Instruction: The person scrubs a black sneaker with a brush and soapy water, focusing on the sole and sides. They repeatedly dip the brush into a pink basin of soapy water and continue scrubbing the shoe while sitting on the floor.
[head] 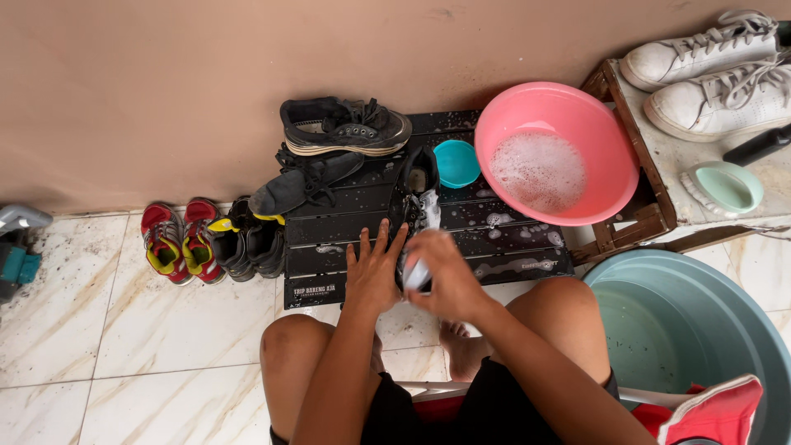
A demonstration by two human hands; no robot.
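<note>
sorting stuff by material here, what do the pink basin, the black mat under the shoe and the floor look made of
Pink basin: likely plastic, smooth with a thin moulded rim and a soft sheen, foamy water inside. Black mat: ribbed slats, wet and glossy, probably hard plastic or rubber; the look leaves it open. Floor: glazed tile with marble-like veining, glossy, with grout lines showing.

Pink basin [606, 136]: glossy plastic, holding foamy water. Black slatted mat [346, 222]: looking wet, probably plastic. Floor [99, 330]: showing polished marble-patterned tile. Black shoe [418, 202]: matt cloth.
</note>
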